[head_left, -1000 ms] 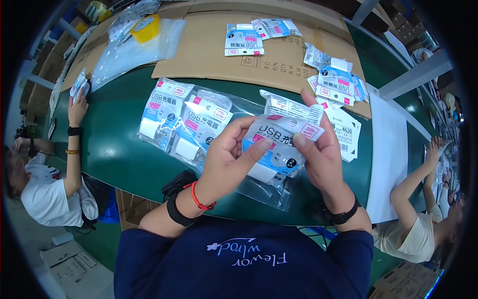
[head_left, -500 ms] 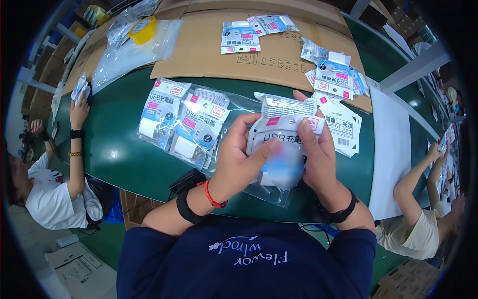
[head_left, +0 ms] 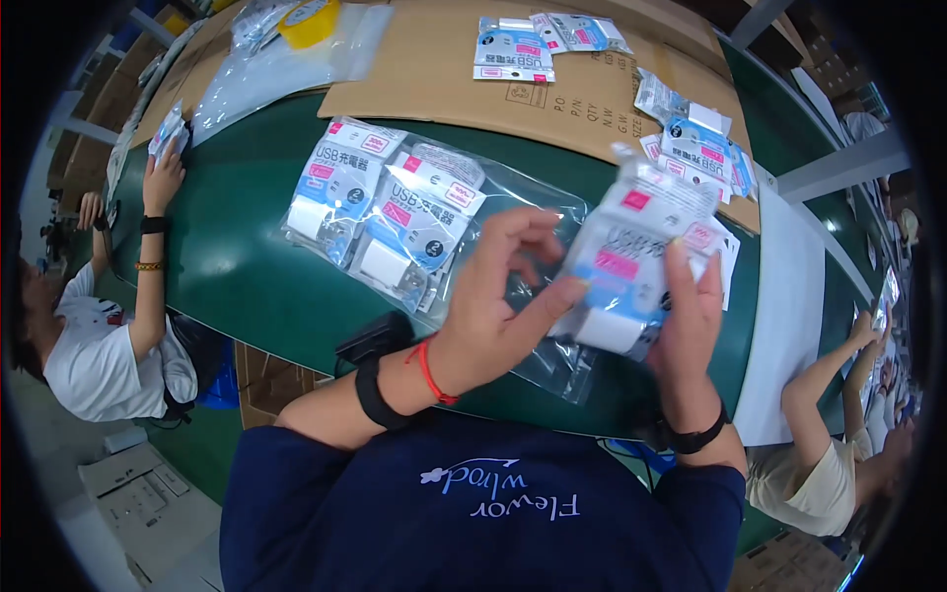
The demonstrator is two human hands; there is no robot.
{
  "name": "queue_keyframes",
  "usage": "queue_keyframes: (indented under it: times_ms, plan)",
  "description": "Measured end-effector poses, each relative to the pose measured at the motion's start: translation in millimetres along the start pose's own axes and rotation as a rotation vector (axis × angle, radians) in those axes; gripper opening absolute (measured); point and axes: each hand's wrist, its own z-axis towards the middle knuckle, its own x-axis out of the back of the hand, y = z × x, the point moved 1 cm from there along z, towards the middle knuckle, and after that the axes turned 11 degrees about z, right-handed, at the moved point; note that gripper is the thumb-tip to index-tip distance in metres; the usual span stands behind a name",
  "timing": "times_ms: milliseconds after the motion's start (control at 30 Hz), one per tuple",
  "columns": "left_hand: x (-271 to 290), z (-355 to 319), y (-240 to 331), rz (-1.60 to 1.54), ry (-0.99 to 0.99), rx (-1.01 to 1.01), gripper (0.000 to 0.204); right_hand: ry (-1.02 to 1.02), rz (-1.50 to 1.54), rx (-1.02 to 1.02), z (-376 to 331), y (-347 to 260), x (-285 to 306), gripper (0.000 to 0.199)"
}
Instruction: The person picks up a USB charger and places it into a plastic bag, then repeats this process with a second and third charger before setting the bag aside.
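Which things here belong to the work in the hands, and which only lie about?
In hand:
- left hand
- right hand
- stack of white and blue packaged chargers
- clear plastic bag on the green table

Lying about:
- yellow tape roll
- brown cardboard sheet
- charger packs on cardboard

The room is bright, with even light from above. Soft, short shadows lie under the hands on the dark green table top [head_left: 247, 286]. White glare spots shine on the clear plastic bags with white-and-blue charger packs [head_left: 395, 212]. The stack of packs in the right hand [head_left: 691, 316] is blurred by motion. Straight edges of the flat brown cardboard sheet [head_left: 582, 94] bend near the rim, and the corners are black.
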Motion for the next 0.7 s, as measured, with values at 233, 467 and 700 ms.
queue_keyframes:
  times_ms: [233, 467, 700]
  plan:
    - [15.8, -12.7, -9.5, 0.884, -0.457, -0.238, 0.017, 0.082, 0.023, -0.114, 18.6, -31.6, 36.7, 0.038]
    - [14.3, -14.1, -22.6, 0.927, -0.427, -0.212, 0.016, -0.182, -0.298, -0.417, 5.3, -34.4, 53.1, 0.042]
    - [17.1, -8.6, 5.6, 0.743, -0.348, -0.193, 0.01, -0.581, -0.481, -0.732, 13.4, -16.9, 43.0, 0.041]
